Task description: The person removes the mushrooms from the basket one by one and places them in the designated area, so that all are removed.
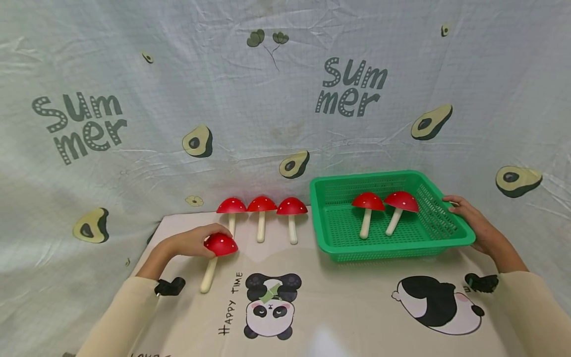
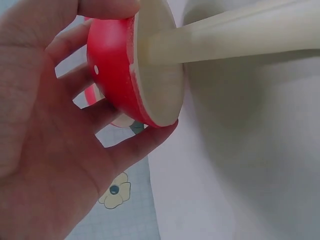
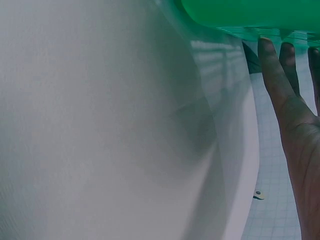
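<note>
In the head view my left hand [image 1: 199,240] grips a toy mushroom [image 1: 221,244] by its red, white-dotted cap. Its pale stem slants down toward the front. The left wrist view has thumb and fingers [image 2: 142,145] spread around the cap [image 2: 112,65], the flat cream underside facing away from the palm. At the right end of a green plastic basket [image 1: 332,244] is my right hand [image 1: 475,223], touching its side. Straight fingers [image 3: 275,75] reach up to the basket wall [image 3: 250,12] in the right wrist view. Two more mushrooms [image 1: 368,202] lie inside the basket.
Behind the left hand, three red-capped mushrooms [image 1: 261,204] lie in a row along the table's back edge. The light tablecloth [image 1: 348,307] carries panda prints. A pale curtain [image 1: 250,99] with avocado prints hangs right behind the table.
</note>
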Action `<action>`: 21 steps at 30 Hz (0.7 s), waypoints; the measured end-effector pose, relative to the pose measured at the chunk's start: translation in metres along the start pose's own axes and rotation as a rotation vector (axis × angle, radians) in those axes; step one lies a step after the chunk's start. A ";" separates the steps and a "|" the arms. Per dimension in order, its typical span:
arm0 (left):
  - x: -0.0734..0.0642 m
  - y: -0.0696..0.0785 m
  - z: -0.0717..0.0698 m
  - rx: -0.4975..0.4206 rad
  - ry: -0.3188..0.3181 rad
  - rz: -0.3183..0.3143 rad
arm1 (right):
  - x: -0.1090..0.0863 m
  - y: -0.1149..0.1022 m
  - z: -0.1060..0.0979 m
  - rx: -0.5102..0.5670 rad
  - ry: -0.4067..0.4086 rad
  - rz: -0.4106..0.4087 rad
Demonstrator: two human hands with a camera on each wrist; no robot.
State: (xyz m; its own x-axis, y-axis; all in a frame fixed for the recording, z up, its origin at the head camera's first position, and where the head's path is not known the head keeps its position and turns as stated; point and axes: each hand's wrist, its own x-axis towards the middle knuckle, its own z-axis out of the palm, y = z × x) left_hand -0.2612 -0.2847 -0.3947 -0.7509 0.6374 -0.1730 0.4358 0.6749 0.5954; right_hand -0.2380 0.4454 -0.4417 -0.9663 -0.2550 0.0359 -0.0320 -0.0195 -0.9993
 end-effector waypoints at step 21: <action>0.000 -0.002 0.005 -0.036 -0.016 -0.023 | -0.001 -0.001 0.000 -0.034 0.036 0.027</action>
State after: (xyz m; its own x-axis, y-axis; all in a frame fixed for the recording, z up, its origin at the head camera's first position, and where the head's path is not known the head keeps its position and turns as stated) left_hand -0.2590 -0.2840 -0.4000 -0.7524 0.6277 -0.1994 0.3998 0.6759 0.6191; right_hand -0.2374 0.4452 -0.4411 -0.9755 -0.2198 0.0088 -0.0135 0.0201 -0.9997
